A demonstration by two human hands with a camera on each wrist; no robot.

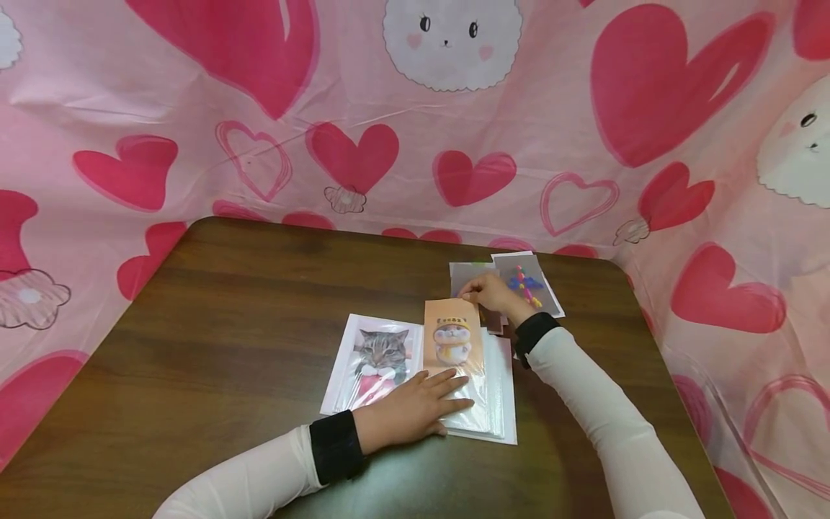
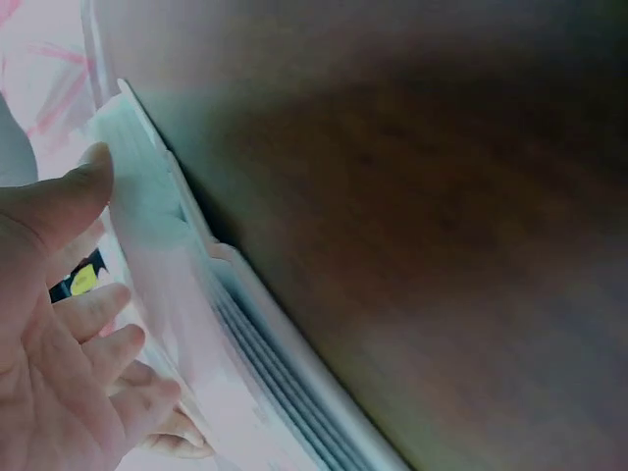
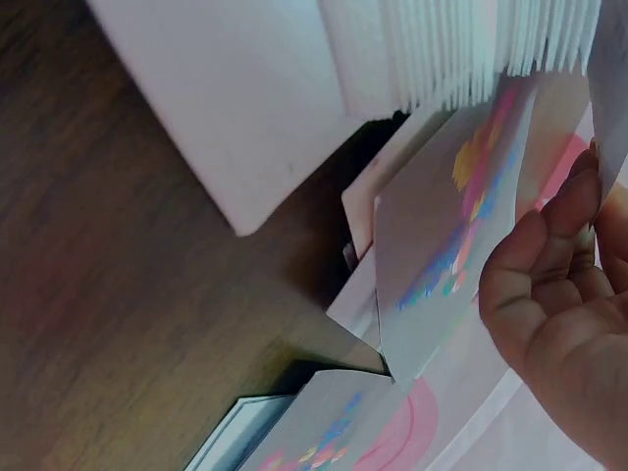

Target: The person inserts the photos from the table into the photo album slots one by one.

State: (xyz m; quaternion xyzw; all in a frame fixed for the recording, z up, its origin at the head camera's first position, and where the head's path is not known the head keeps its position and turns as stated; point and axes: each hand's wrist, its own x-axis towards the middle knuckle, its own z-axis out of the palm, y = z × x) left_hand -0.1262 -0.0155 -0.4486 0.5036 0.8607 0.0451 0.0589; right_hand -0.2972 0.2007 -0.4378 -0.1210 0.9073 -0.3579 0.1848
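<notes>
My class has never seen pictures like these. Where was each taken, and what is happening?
There's no machine: a person works bare-handed. The wide picture comes from a head-worn camera; the two close ones, from cameras on the left and right wrists. On the table lies an open album, a cat picture on its left page. The left hand rests on the album; the right hand pinches the top of an orange card with a cartoon animal. More cards lie beyond.

Head view high, facing forward-down; wrist views low, close; all share album [image 1: 508, 404].
</notes>
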